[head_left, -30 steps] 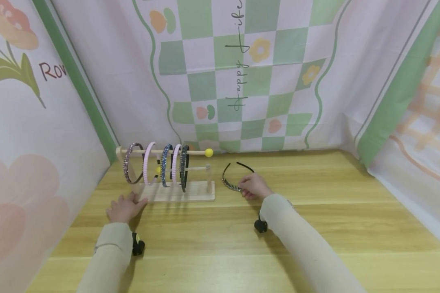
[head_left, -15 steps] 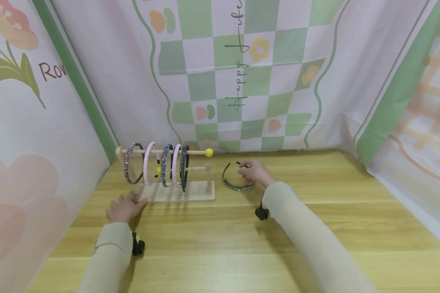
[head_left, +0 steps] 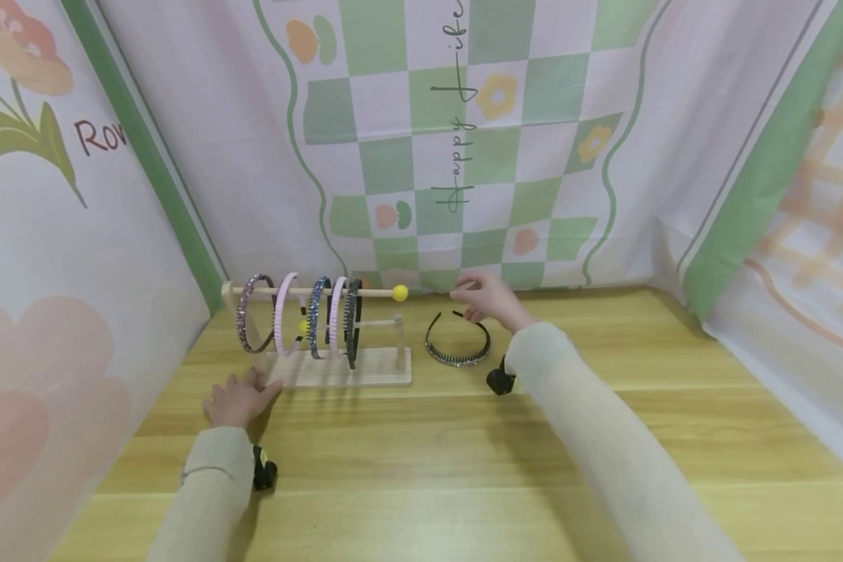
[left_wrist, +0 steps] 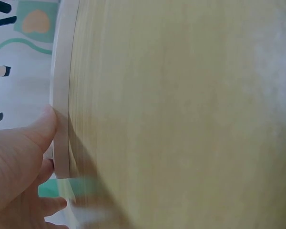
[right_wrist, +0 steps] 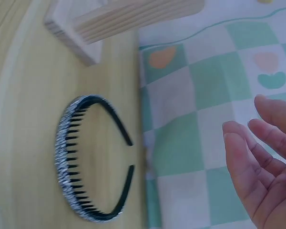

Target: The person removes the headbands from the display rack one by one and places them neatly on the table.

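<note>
A wooden headband stand (head_left: 388, 375) stands at the left of the table, with several headbands on its upper bar. My left hand (head_left: 235, 400) holds the left front corner of its base; in the left wrist view the thumb (left_wrist: 46, 125) lies against the base edge (left_wrist: 62, 95) and a finger is at its end. A black comb-toothed headband (head_left: 458, 361) with a glittery silver band lies on the table right of the stand. Just above its open ends, my right hand (head_left: 495, 303) is raised with nothing in it. The right wrist view shows its fingers loosely bent, apart from the headband.
On the bar hang a pinkish glitter headband (head_left: 242, 316), pale pink headbands (head_left: 279, 320), a blue glitter headband (head_left: 314, 320) and a dark headband (head_left: 351, 328). A yellow ball (head_left: 400, 293) caps the bar's right end. A checkered curtain (head_left: 492, 156) backs the wooden table (head_left: 421, 468).
My right hand has let go of the comb-toothed headband and moved up and back from it, leaving it lying on the table. The left hand and stand have not moved.
</note>
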Action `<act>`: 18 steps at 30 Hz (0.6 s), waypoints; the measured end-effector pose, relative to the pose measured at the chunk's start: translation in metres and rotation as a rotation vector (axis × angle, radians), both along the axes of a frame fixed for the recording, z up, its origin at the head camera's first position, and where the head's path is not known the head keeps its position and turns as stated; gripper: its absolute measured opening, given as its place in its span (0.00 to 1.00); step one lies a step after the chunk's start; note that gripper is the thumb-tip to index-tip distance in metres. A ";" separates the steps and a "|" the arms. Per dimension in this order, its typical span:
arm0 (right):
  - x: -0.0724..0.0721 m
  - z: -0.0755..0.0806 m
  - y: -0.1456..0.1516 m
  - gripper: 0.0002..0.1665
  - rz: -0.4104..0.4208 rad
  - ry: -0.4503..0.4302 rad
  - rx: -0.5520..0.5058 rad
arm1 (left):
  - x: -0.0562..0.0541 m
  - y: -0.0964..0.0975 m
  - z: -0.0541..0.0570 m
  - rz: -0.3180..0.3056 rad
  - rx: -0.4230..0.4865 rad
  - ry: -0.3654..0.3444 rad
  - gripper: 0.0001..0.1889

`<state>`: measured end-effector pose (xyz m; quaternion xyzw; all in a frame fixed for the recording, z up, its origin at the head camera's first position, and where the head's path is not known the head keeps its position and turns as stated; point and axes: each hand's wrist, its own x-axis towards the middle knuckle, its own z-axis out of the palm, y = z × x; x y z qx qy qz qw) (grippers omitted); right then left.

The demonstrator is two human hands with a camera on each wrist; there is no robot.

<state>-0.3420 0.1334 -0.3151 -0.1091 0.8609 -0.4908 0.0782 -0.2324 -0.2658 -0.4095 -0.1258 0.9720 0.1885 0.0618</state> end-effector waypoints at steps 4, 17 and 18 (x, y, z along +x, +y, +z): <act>-0.001 0.012 -0.006 0.25 0.017 0.008 -0.019 | 0.000 0.000 0.000 0.000 -0.004 -0.001 0.44; 0.010 0.057 -0.038 0.25 0.089 0.074 -0.068 | -0.001 -0.001 -0.001 0.009 -0.002 -0.002 0.44; 0.011 0.060 -0.041 0.26 0.097 0.077 -0.074 | -0.001 -0.001 -0.001 0.008 -0.005 -0.001 0.44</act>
